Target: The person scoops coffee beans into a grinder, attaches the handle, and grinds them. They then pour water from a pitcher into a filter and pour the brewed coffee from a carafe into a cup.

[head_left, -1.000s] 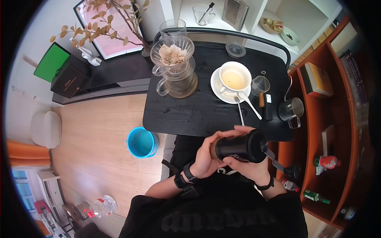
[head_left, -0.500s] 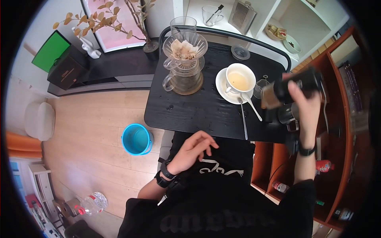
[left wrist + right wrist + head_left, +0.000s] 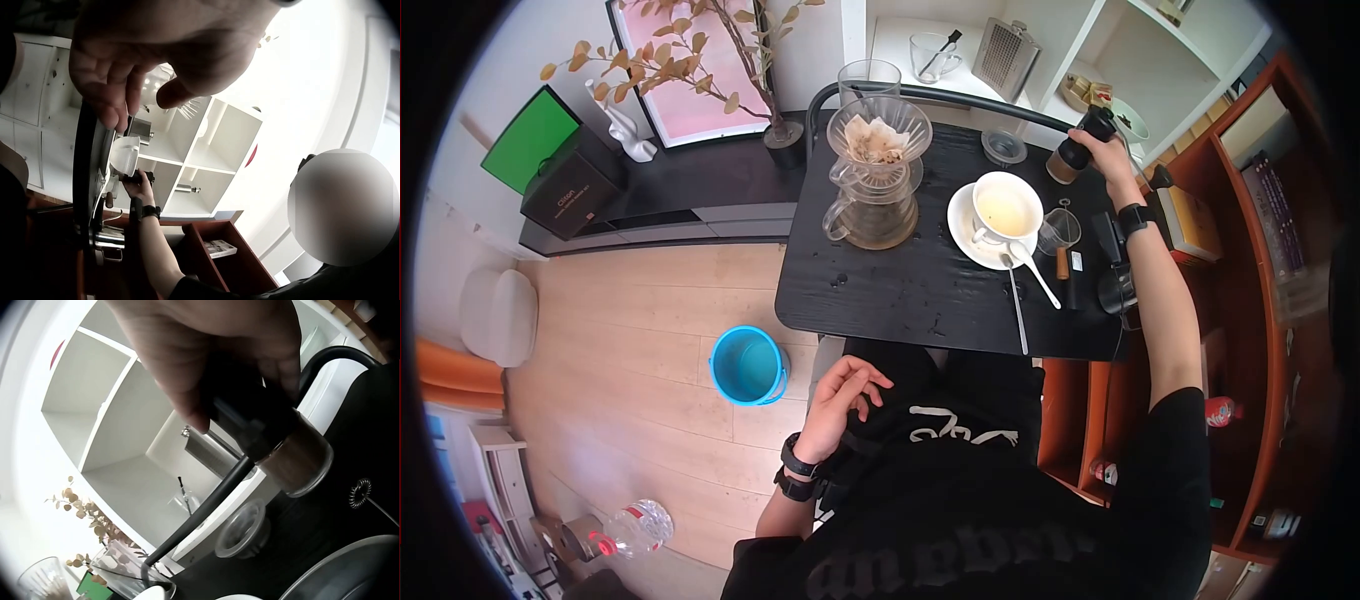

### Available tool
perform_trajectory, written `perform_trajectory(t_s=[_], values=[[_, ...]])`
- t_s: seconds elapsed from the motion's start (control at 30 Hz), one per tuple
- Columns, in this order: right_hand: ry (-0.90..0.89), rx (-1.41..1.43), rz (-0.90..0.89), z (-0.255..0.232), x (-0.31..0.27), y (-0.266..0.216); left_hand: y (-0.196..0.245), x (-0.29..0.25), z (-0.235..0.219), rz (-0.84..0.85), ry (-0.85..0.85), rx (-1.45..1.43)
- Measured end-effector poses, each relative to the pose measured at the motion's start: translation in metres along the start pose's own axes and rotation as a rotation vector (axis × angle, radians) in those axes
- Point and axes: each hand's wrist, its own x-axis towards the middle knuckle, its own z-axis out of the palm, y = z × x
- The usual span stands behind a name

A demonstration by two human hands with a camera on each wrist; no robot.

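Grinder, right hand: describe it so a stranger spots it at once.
Start at the black table. Near its far right corner, the right hand grips the grinder, whose black body above a brownish transparent base sets it apart from the low clear dish nearby.

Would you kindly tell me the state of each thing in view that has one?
Black grinder, held, brown contents in its clear base
Right hand, gripping the grinder
Left hand, empty, fingers loosely bent
White cup, pale liquid inside
Clear dripper, brown-stained paper inside
Blue bucket, upright, uncovered
Plastic bottle, red cap on
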Motion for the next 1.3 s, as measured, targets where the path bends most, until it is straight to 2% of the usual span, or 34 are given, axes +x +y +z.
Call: perform_trajectory(t_s=[0.07, 0.37, 0.47, 0.57, 0.63, 0.73, 0.93, 1.03, 1.07, 1.13, 1.27, 1.3], values=[[-0.012, -0.001, 0.040, 0.005, 0.003, 0.010, 0.000, -0.002, -0.003, 0.009, 0.013, 0.002], [0.076, -0.013, -0.091, 0.020, 0.001, 0.045, -0.002, 0.000, -0.005, 0.004, 0.023, 0.018], [-0.040, -0.062, -0.001, 0.018, -0.003, 0.052, 0.003, 0.002, -0.001, -0.003, 0.005, 0.022], [-0.089, -0.114, 0.120, 0.012, -0.015, 0.037, 0.007, 0.003, 0.000, 0.007, -0.008, 0.044], [-0.089, -0.151, 0.176, 0.007, -0.045, 0.008, 0.007, 0.005, 0.000, 0.009, -0.007, 0.053], [0.049, -0.157, -0.059, 0.002, -0.075, 0.005, 0.009, 0.009, 0.002, 0.003, -0.016, 0.066], [-0.093, 0.292, -0.126, -0.024, -0.166, -0.042, 0.014, 0.012, 0.017, 0.037, -0.041, 0.119], [0.067, 0.558, -0.205, -0.026, -0.199, -0.023, 0.005, 0.010, 0.027, 0.236, 0.107, 0.500], [0.144, 0.602, -0.196, -0.022, -0.212, -0.019, 0.006, 0.009, 0.028, 0.267, 0.133, 0.618], [0.156, 0.662, -0.096, -0.020, -0.236, -0.001, 0.012, 0.007, 0.031, 0.330, 0.186, 0.856], [0.220, 0.725, 0.059, -0.023, -0.266, 0.004, 0.018, 0.009, 0.031, 0.387, 0.190, 0.912], [0.225, 0.736, 0.049, -0.024, -0.268, 0.007, 0.022, 0.010, 0.032, 0.412, 0.201, 0.951]])
